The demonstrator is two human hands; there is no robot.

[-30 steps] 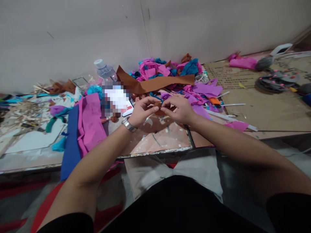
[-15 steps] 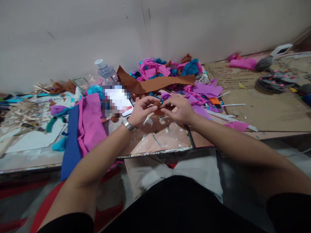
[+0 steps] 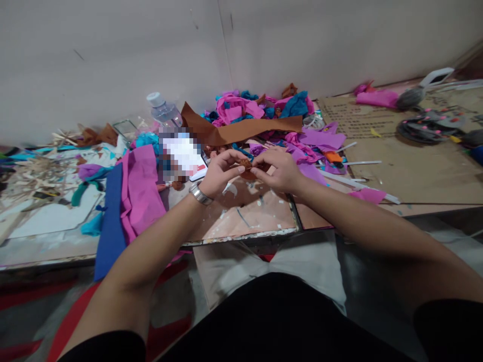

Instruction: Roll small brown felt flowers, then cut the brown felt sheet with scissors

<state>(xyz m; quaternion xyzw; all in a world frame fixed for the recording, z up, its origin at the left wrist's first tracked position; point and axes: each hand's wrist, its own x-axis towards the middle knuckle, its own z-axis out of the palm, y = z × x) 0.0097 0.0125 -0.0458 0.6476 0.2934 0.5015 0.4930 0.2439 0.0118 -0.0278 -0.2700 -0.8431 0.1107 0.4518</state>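
Note:
Between my two hands, just above the table, is a small crumpled brown crepe paper piece, with a loose brown flap hanging below it. My left hand pinches its left side with thumb and forefinger. From the right, my right hand closes its fingertips on the same piece. Fingers partly cover it, so its full shape is hidden. Beyond the hands lies a long brown crepe paper strip. A phone with a lit, blurred screen stands by my left hand.
A capped plastic bottle stands behind the phone. Pink paper and blue paper overhang the table's front edge on the left, beside a heap of wood slivers. On the right, cardboard bears grey decorated pieces; white sticks poke out nearby.
My hands stay in nearly the same place. The brown piece has turned slightly between the fingers, and my right fingertips have shifted a little on it.

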